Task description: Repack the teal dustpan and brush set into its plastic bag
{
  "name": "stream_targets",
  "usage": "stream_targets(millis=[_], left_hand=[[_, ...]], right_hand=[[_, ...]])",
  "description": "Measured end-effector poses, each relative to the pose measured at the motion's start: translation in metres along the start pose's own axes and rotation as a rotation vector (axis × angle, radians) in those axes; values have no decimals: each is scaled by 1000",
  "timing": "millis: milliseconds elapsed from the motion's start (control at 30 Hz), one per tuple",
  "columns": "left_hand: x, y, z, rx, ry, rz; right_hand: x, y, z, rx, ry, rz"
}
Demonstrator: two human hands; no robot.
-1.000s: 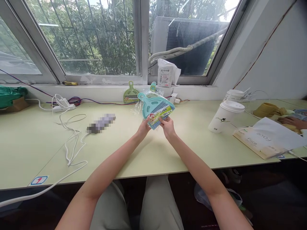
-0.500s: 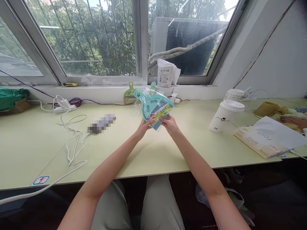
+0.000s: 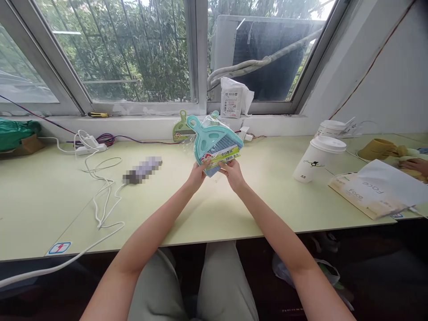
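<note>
A turquoise dustpan-and-brush set (image 3: 211,141) in clear plastic wrap is held up over the table, tilted, its handle pointing to the upper left. A yellow-green label runs across its lower part. My left hand (image 3: 198,174) is closed on the lower left edge, thumb on the front. My right hand (image 3: 234,173) grips the lower right edge, with its thumb and fingers at the label. Behind it, a green dustpan set (image 3: 182,129) leans against the wall under the window, partly covered by the turquoise one.
To the right stand a white paper cup (image 3: 316,158) and flat packets (image 3: 376,189). Another person's hand (image 3: 414,166) is at the far right. On the left lie a white cable (image 3: 105,191), a blurred object (image 3: 143,170) and a power strip (image 3: 90,146). A wrapped box (image 3: 234,100) sits on the sill.
The turquoise set has turned slightly, so its label lies more level and its front faces me more. Both hands keep hold of it, and the view has shifted a little.
</note>
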State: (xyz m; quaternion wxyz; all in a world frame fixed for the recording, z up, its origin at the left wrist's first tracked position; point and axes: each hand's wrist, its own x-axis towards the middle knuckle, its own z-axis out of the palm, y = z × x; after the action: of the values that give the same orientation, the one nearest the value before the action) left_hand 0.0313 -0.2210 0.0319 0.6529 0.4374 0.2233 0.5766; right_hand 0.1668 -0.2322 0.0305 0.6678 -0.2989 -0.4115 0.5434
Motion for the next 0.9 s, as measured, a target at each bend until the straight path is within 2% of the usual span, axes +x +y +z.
stream_targets(millis=[167,367,667,900], left_hand=[[1,-3,-4,23,-35,-39],[-2,-4,0,22,-31,-87],[3,-2,-7,-52,77,-106],[1,-2,-5,-83,87,-129]], right_hand=[[5,-3,-7,46,101,-46],[6,-5,-12,83,216,-113],[5,-12,-6,168,104,-182],[5,-15,-10,301,142,-130]])
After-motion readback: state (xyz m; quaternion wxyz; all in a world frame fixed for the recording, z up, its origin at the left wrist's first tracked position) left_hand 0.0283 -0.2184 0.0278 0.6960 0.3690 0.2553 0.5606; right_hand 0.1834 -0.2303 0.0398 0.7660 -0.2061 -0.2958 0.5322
